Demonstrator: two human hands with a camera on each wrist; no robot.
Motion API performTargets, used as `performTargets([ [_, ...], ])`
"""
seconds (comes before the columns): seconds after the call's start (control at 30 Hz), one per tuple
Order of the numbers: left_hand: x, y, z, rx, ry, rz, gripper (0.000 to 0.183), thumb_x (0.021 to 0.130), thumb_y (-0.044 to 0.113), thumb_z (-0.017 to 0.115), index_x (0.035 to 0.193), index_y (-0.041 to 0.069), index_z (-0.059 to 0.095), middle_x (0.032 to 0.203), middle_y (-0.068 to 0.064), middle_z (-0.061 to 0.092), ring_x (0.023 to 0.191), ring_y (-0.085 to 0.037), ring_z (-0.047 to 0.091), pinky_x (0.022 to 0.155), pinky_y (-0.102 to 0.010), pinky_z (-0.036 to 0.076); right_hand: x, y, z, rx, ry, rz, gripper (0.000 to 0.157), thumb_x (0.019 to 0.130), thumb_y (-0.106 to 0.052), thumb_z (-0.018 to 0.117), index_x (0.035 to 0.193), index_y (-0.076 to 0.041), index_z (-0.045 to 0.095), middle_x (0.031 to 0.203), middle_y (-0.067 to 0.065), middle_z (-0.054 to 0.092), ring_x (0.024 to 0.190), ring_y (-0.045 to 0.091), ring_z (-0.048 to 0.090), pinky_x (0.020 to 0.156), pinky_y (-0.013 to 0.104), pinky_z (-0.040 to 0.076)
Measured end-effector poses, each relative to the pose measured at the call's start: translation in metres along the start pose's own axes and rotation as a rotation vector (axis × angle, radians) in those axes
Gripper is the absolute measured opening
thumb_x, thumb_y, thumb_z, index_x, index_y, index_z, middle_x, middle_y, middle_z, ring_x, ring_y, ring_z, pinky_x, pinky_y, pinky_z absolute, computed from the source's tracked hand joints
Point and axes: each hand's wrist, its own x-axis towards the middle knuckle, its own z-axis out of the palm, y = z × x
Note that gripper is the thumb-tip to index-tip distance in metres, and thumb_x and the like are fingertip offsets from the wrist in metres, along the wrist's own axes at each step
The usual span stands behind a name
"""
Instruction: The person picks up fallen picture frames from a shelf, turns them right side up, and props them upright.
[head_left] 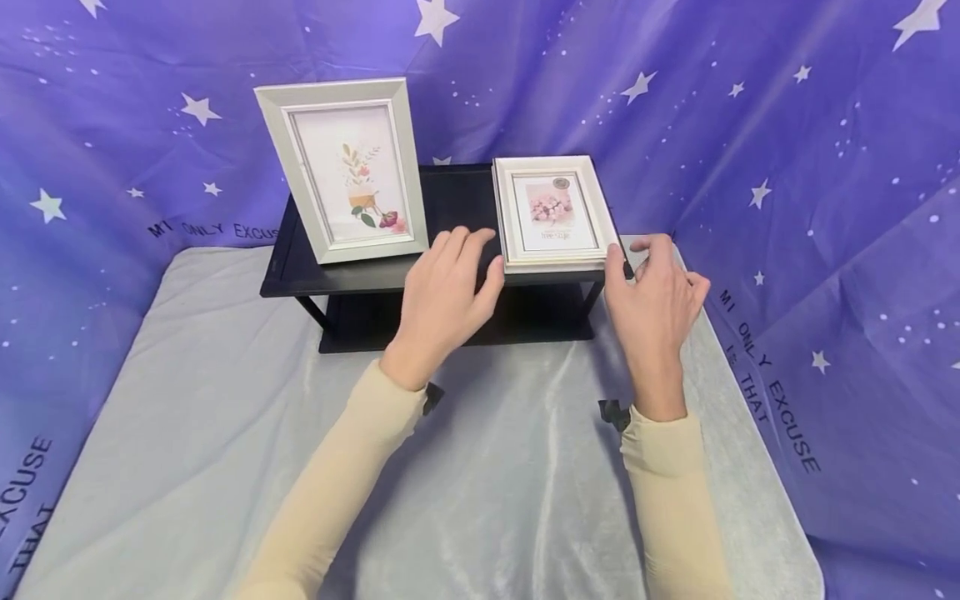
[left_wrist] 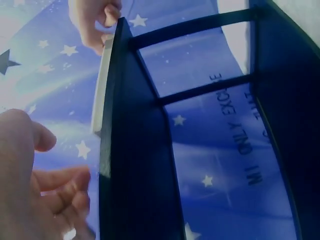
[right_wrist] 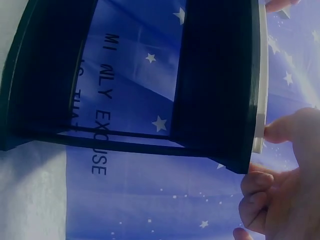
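A white picture frame point(head_left: 555, 260) with a pink-flower print lies flat on the right part of a black two-tier shelf point(head_left: 457, 192). My right hand point(head_left: 654, 296) is at its front right corner, the thumb touching the frame's edge point(right_wrist: 262, 75) in the right wrist view. The other right fingers bend beside the shelf corner. My left hand point(head_left: 447, 296) hovers over the shelf's front edge, fingers loosely bent, index tip close to the frame's left side. In the left wrist view, a gap shows between the left fingers point(left_wrist: 65, 180) and the shelf; they hold nothing.
A larger pale frame point(head_left: 416, 192) with a flower picture stands upright, leaning back, on the shelf's left part. The shelf stands at the back of a table with a grey cloth point(head_left: 510, 483). Purple star-printed curtains point(head_left: 825, 167) surround the table on three sides.
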Motion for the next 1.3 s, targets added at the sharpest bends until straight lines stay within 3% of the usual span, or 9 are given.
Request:
performTargets([
  [0.13, 0.013, 0.008, 0.015, 0.097, 0.041, -0.055, 0.042, 0.097, 0.039, 0.047, 0.109, 0.007, 0.072, 0.093, -0.007, 0.064, 0.082, -0.027, 0.057, 0.057, -0.035, 0.047, 0.007, 0.002, 0.001, 0.020, 0.012, -0.033, 0.043, 0.096, -0.054, 0.049, 0.124, -0.028, 0.071, 0.089, 0.003, 0.066, 0.082, 0.022, 0.055, 0.091, 0.046, 0.027],
  [0.23, 0.018, 0.010, 0.024, 0.133, 0.024, -0.105, 0.044, 0.097, 0.040, 0.047, 0.105, 0.006, 0.074, 0.094, -0.008, 0.066, 0.084, -0.027, 0.058, 0.054, -0.036, 0.049, 0.011, 0.002, 0.002, 0.055, 0.008, -0.048, 0.041, 0.096, -0.050, 0.050, 0.122, -0.028, 0.073, 0.092, 0.002, 0.066, 0.086, 0.021, 0.055, 0.091, 0.045, 0.028],
  [0.43, 0.021, 0.010, 0.033, 0.133, -0.086, -0.154, 0.047, 0.098, 0.040, 0.042, 0.108, 0.008, 0.075, 0.093, -0.008, 0.061, 0.090, -0.028, 0.053, 0.065, -0.039, 0.044, 0.016, 0.004, 0.008, 0.162, -0.027, -0.010, 0.035, 0.095, -0.046, 0.055, 0.119, -0.029, 0.075, 0.092, 0.001, 0.061, 0.092, 0.021, 0.053, 0.092, 0.043, 0.029],
  [0.7, 0.026, 0.009, 0.028, 0.101, -0.227, -0.184, 0.049, 0.100, 0.040, 0.039, 0.123, 0.008, 0.070, 0.099, -0.007, 0.058, 0.093, -0.027, 0.049, 0.071, -0.037, 0.038, 0.022, 0.005, 0.010, 0.266, -0.112, 0.031, 0.036, 0.096, -0.046, 0.054, 0.126, -0.033, 0.069, 0.123, -0.002, 0.059, 0.119, 0.017, 0.046, 0.104, 0.042, 0.023],
  [0.83, 0.027, 0.008, 0.027, 0.071, -0.283, -0.189, 0.049, 0.102, 0.039, 0.038, 0.124, 0.007, 0.069, 0.098, -0.007, 0.056, 0.093, -0.027, 0.047, 0.072, -0.037, 0.039, 0.023, 0.007, 0.014, 0.335, -0.169, 0.031, 0.037, 0.097, -0.042, 0.053, 0.130, -0.033, 0.067, 0.130, -0.001, 0.058, 0.128, 0.015, 0.041, 0.107, 0.046, 0.020],
  [1.03, 0.028, 0.006, 0.025, 0.039, -0.282, -0.196, 0.048, 0.102, 0.038, 0.037, 0.126, 0.008, 0.066, 0.099, -0.006, 0.056, 0.094, -0.027, 0.047, 0.078, -0.038, 0.038, 0.024, 0.009, 0.014, 0.422, -0.165, 0.006, 0.036, 0.095, -0.036, 0.056, 0.128, -0.028, 0.069, 0.130, -0.002, 0.061, 0.129, 0.014, 0.045, 0.108, 0.045, 0.020],
  [1.2, 0.028, 0.007, 0.022, -0.046, -0.267, -0.239, 0.052, 0.103, 0.041, 0.037, 0.140, 0.010, 0.058, 0.120, -0.006, 0.068, 0.107, -0.025, 0.059, 0.096, -0.039, 0.038, 0.023, 0.009, 0.011, 0.532, -0.153, 0.027, 0.033, 0.095, -0.032, 0.059, 0.127, -0.029, 0.069, 0.130, -0.002, 0.064, 0.127, 0.010, 0.050, 0.110, 0.034, 0.030],
  [1.3, 0.029, 0.009, 0.020, -0.105, -0.248, -0.256, 0.053, 0.104, 0.040, 0.038, 0.144, 0.009, 0.054, 0.128, -0.007, 0.067, 0.113, -0.022, 0.061, 0.107, -0.042, 0.029, 0.023, 0.008, 0.010, 0.605, -0.150, 0.037, 0.032, 0.095, -0.029, 0.061, 0.126, -0.031, 0.069, 0.130, -0.004, 0.066, 0.127, 0.006, 0.052, 0.110, 0.029, 0.032],
])
